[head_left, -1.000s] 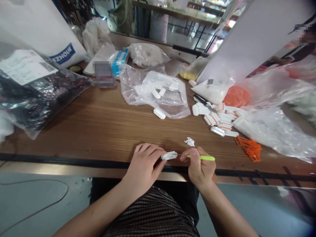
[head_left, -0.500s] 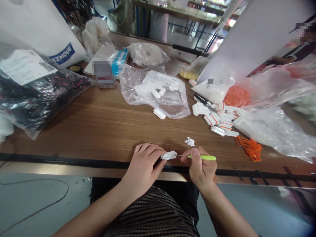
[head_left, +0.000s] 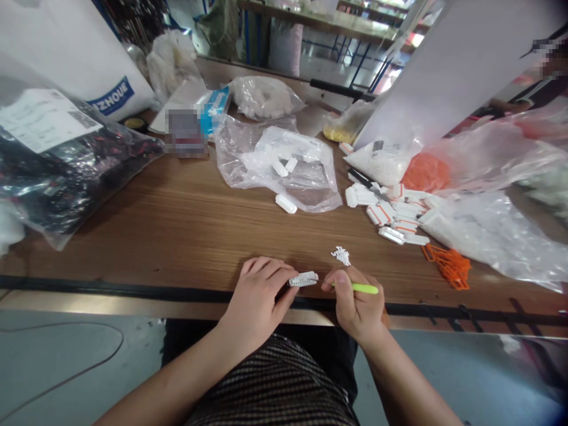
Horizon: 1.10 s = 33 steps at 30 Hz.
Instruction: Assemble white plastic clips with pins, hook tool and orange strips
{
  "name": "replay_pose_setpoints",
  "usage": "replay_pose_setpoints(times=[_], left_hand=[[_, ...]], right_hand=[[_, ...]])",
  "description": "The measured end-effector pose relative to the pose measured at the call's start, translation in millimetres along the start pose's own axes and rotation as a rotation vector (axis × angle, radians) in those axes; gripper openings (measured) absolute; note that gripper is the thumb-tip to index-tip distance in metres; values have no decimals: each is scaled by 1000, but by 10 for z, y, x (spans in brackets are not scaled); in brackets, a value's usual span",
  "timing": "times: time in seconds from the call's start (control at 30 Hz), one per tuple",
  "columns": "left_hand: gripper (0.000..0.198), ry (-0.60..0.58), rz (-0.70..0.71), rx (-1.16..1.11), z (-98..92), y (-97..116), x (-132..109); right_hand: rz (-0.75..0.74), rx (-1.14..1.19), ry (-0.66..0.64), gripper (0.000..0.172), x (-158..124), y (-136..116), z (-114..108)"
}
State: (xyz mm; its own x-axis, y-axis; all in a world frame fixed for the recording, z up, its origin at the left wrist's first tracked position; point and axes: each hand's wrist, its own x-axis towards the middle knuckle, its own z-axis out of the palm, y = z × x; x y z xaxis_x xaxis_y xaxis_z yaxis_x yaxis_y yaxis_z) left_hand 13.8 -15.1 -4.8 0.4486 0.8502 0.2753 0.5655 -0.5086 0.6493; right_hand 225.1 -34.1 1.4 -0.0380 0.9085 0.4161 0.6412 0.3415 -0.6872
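Pinching the white plastic block (head_left: 303, 278) at the near edge of the counter (head_left: 177, 236), we have our left hand (head_left: 260, 296) closed on its left end, the ribbed right end sticking out free. Our right hand (head_left: 357, 305) is closed around the green-handled pick (head_left: 364, 289) in a pencil grip, its thin tip aimed at the block's open end; whether it touches, we cannot tell.

We judge the block light, stiff and rather slick, so it wants a firm pinch across its flat faces, well back from the working end. The pick looks thin enough to bend, so we hold it low on the handle.

Just beyond our right hand lies a small heap of white bits (head_left: 341, 255). Farther out are the orange clips (head_left: 450, 265), a stack of white and orange-trimmed pieces (head_left: 394, 216), a loose white piece (head_left: 286, 204) against a clear bag (head_left: 284, 165), and a dark bag (head_left: 66, 171) at the left.
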Motion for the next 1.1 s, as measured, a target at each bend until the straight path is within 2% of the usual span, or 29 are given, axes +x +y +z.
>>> replay_pose_setpoints(times=[0.1,0.3,0.57,0.8,1.1], left_hand=[[13,4,0,-1,2,-1,-3],[13,8,1,3,1,10,8],[13,15,4,9,7,1,11],[13,21,9,16,-6,5,7],[14,28,8,9,8,0,9]], right_hand=[[-22,-6,-12,32,9,-15,0],[60,87,147,37,-48,27,56],[94,69,61,35,-46,53,52],[180,140,177,39,-85,74,70],[153,76,111,40,-32,36,48]])
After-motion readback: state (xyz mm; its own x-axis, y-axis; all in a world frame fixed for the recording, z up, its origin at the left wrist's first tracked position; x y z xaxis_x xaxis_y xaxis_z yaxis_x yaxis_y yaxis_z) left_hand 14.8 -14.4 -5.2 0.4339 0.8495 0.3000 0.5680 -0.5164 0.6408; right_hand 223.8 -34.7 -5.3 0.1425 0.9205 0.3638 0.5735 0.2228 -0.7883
